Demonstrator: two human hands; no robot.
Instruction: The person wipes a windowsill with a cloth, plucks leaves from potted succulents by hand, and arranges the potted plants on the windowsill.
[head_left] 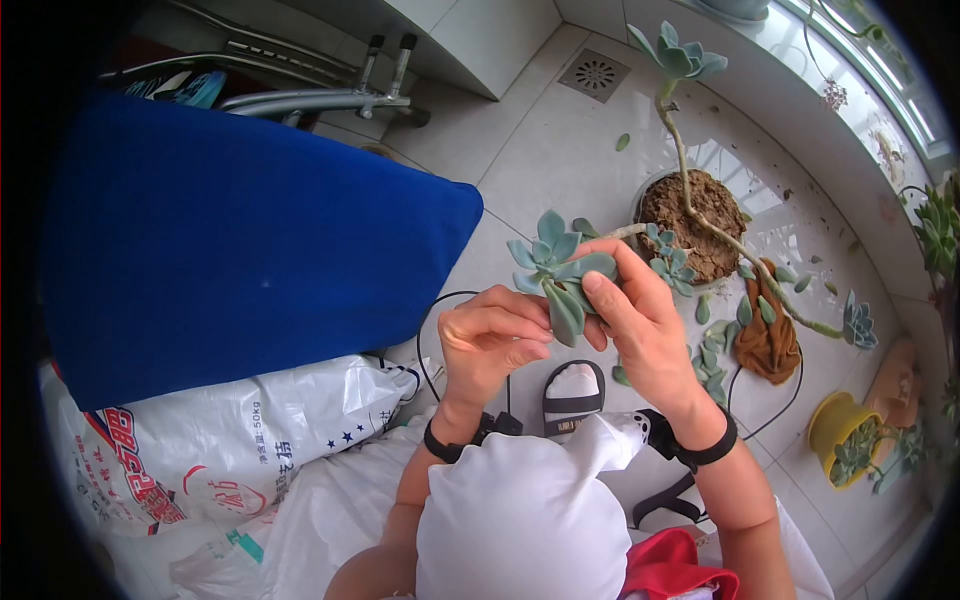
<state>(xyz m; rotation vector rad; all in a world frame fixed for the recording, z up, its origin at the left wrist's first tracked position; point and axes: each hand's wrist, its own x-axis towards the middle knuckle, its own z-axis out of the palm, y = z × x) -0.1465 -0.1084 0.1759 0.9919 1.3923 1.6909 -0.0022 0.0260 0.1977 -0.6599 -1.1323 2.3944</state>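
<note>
A blue-green succulent rosette (552, 245) on a bare stem is between my hands, mid-frame. My right hand (640, 315) holds it from the right, thumb over a leaf and fingers behind. From the left, my left hand (492, 335) has its fingers curled at the lower leaves; the fingertips are partly hidden there. The stem (625, 231) runs back to a round pot of brown soil (700, 250). Two more long stems leave that pot, one ending in an upper rosette (680, 60), the other in a rosette (858, 322) at the right.
Loose leaves (712, 350) and a brown cloth (768, 335) lie on the tiles beside the pot. A yellow pot (835, 430) lies tipped at the right. To the left are a blue board-like surface (260, 250), white sacks (250, 440) and metal tubing (310, 100). A thin black cable (420, 345) loops nearby.
</note>
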